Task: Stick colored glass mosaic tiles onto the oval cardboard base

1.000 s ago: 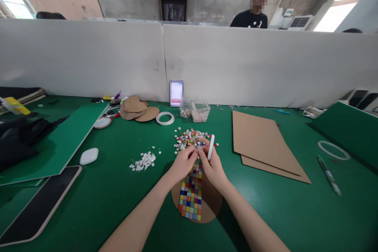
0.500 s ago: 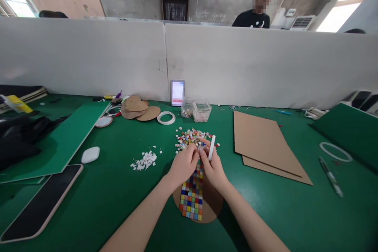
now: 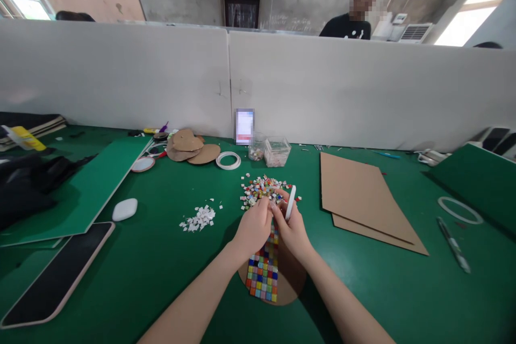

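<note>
Both my hands meet above the far end of a strip of colourful mosaic tiles. The strip lies on a round cardboard piece. My left hand is closed in a pinch, its fingertips against those of the other hand; whatever it pinches is too small or hidden to name. My right hand is closed too, with a white stick-shaped tool standing up between thumb and fingers. Just beyond the fingers spreads a pile of loose mosaic tiles. The strip's far end is covered by my hands.
White paper scraps lie to the left, near a white case and a dark phone. Clear containers, a tape roll and cardboard discs stand behind. Cardboard sheets and a pen are at right.
The whole view has shifted slightly. My hands stay together above the tile strip, with only tiny finger movement.
</note>
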The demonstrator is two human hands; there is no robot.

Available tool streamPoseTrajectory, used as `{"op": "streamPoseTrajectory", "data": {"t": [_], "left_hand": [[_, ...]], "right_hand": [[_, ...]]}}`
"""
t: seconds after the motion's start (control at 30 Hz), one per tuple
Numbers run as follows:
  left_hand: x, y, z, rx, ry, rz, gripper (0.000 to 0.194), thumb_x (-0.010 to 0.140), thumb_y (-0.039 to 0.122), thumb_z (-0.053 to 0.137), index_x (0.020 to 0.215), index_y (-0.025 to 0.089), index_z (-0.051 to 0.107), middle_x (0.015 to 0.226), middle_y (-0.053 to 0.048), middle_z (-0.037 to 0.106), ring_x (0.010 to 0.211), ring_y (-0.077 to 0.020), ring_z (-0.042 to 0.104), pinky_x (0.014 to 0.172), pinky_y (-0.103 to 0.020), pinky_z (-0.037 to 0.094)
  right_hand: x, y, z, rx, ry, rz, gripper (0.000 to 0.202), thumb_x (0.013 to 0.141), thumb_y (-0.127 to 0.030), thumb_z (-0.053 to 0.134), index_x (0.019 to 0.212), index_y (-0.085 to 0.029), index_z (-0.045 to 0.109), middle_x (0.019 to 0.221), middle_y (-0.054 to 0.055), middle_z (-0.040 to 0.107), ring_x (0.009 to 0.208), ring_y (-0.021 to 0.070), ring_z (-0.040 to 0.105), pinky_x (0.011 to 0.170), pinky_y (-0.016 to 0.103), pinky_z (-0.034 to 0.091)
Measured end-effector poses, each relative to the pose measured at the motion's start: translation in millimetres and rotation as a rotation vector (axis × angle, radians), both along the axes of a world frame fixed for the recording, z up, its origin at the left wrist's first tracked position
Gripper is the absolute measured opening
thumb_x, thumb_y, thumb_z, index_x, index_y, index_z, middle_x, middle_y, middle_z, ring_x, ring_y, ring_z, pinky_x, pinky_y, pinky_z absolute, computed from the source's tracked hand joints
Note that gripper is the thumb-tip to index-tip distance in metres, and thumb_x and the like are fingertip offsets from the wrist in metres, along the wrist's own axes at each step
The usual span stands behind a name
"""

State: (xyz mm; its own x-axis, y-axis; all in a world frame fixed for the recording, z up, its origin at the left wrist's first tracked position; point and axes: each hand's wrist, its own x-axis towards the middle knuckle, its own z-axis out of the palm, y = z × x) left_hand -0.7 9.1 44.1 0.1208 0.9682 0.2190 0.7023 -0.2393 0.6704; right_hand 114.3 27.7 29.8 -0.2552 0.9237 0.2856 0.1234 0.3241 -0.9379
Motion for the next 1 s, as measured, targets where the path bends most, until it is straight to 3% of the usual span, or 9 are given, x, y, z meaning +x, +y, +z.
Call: {"op": "streamPoseTrajectory", "data": {"t": [0.1,0.17,0.3,0.4,0.57,0.67,0.73,0.83,1.0], "left_hand": [[1.4,-0.5,-0.2,-0.021,-0.048,0.0,0.019,0.089,0.02,0.025,0.091,0.018,0.043,0.084,-0.006,0.055,0.08,-0.0196,0.055,0.066,-0.029,0.041],[2.4,-0.9,0.2,-0.044,-0.106,-0.008,0.02,0.089,0.02,0.025,0.092,0.018,0.045,0.087,-0.007,0.056,0.083,-0.0204,0.055,0.069,-0.031,0.042],[4.0,-0.8,0.2,-0.079,-0.21,-0.025,0.024,0.091,0.024,0.024,0.089,0.018,0.047,0.087,-0.007,0.057,0.081,-0.0203,0.055,0.071,-0.032,0.041],[4.4,0.8,-0.5,-0.087,-0.271,-0.034,0.024,0.091,0.028,0.025,0.087,0.019,0.047,0.083,-0.006,0.056,0.077,-0.02,0.053,0.069,-0.032,0.039],[3.0,4.8,1.7,-0.201,-0.574,-0.071,0.022,0.088,0.032,0.034,0.074,0.019,0.045,0.068,0.0,0.046,0.062,-0.0144,0.045,0.059,-0.027,0.035],[-1.0,7.3,4.0,-0.304,-0.708,-0.108,0.027,0.087,0.038,0.033,0.068,0.02,0.038,0.055,0.006,0.031,0.045,-0.0091,0.03,0.045,-0.023,0.026],[-4.8,9.3,5.1,-0.325,-0.75,-0.121,0.03,0.087,0.042,0.031,0.067,0.021,0.034,0.053,0.008,0.025,0.042,-0.0073,0.024,0.041,-0.021,0.022],[-9.8,12.0,5.7,-0.328,-0.799,-0.11,0.032,0.086,0.045,0.033,0.065,0.021,0.032,0.054,0.008,0.025,0.043,-0.0062,0.022,0.041,-0.02,0.02],[-11.5,12.7,3.6,-0.348,-0.807,-0.093,0.034,0.085,0.047,0.037,0.065,0.02,0.036,0.054,0.008,0.026,0.043,-0.006,0.024,0.041,-0.02,0.02]], "right_hand": [[0.5,-0.8,0.0,0.041,-0.035,-0.007,0.034,0.088,-0.032,0.04,0.12,-0.023,0.038,0.06,-0.005,0.038,0.049,0.0136,0.04,0.049,0.026,0.036],[1.0,-0.7,-0.7,0.084,-0.061,-0.007,0.033,0.088,-0.03,0.038,0.121,-0.023,0.037,0.065,-0.002,0.046,0.055,0.0152,0.048,0.055,0.028,0.041],[2.6,0.4,-2.2,0.186,-0.102,-0.03,0.029,0.089,-0.026,0.035,0.117,-0.022,0.039,0.098,0.008,0.056,0.088,0.0202,0.057,0.077,0.034,0.044],[3.6,0.3,-1.0,0.203,-0.13,-0.04,0.026,0.089,-0.025,0.034,0.113,-0.021,0.04,0.105,0.01,0.055,0.093,0.021,0.057,0.079,0.036,0.045],[4.4,-2.4,2.5,0.133,-0.089,-0.048,0.023,0.088,-0.027,0.035,0.11,-0.021,0.041,0.1,0.009,0.054,0.08,0.0193,0.057,0.071,0.034,0.046],[5.2,-2.1,1.6,0.065,0.0,-0.052,0.022,0.088,-0.029,0.036,0.108,-0.021,0.041,0.076,0.002,0.051,0.058,0.0146,0.051,0.053,0.028,0.042],[5.7,-1.0,0.4,0.029,0.038,-0.064,0.023,0.088,-0.03,0.036,0.109,-0.022,0.041,0.061,-0.004,0.041,0.047,0.0126,0.041,0.044,0.025,0.034],[5.7,0.5,-0.7,0.003,0.055,-0.078,0.024,0.088,-0.032,0.037,0.11,-0.022,0.041,0.056,-0.006,0.034,0.044,0.0119,0.034,0.042,0.024,0.029],[4.9,2.3,-1.9,-0.008,0.032,-0.148,0.024,0.086,-0.034,0.041,0.107,-0.023,0.045,0.058,-0.004,0.04,0.047,0.0129,0.039,0.044,0.024,0.032]]}}
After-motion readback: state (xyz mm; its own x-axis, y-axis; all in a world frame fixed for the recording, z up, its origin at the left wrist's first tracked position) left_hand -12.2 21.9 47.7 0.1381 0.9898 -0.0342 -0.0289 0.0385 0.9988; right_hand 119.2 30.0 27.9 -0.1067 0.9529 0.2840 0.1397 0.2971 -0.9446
